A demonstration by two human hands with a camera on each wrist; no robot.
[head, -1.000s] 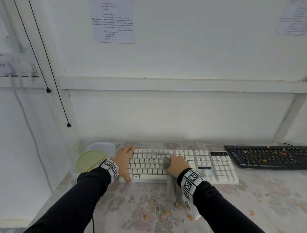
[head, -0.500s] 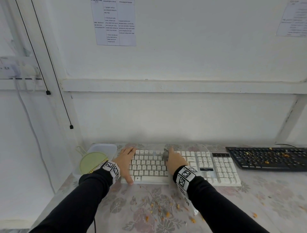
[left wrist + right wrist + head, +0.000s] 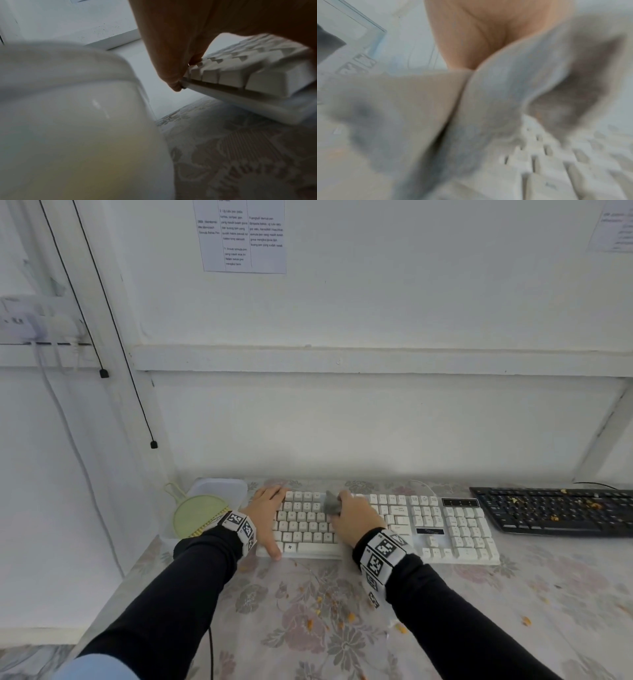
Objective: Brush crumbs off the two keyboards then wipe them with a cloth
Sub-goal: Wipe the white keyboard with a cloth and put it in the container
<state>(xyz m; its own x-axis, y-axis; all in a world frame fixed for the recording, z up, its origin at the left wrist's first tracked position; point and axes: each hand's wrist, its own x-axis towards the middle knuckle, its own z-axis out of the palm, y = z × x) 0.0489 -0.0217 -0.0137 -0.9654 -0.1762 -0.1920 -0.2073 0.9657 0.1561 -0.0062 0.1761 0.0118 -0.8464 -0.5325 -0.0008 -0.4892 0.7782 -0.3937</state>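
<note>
A white keyboard (image 3: pixel 424 525) lies on the flowered table in front of me. My left hand (image 3: pixel 265 513) grips its left end, fingers over the far corner and thumb at the near edge; in the left wrist view the fingers (image 3: pixel 173 75) hook the keyboard's (image 3: pixel 240 75) far corner. My right hand (image 3: pixel 352 517) presses a bunched grey cloth (image 3: pixel 331 503) onto the upper rows of keys. The right wrist view is blurred and shows the cloth (image 3: pixel 488 121) hanging from the palm over the keys. A black keyboard (image 3: pixel 555 511) strewn with orange crumbs sits at the right.
A pale green brush (image 3: pixel 197 517) lies in a white tray (image 3: pixel 222 487) left of the white keyboard. Orange crumbs (image 3: pixel 329 607) are scattered on the tablecloth in front of it. The wall stands close behind the table; cables hang at the left.
My right hand has slid the cloth from the lower rows up to the far rows of the white keyboard. The left hand has kept its hold.
</note>
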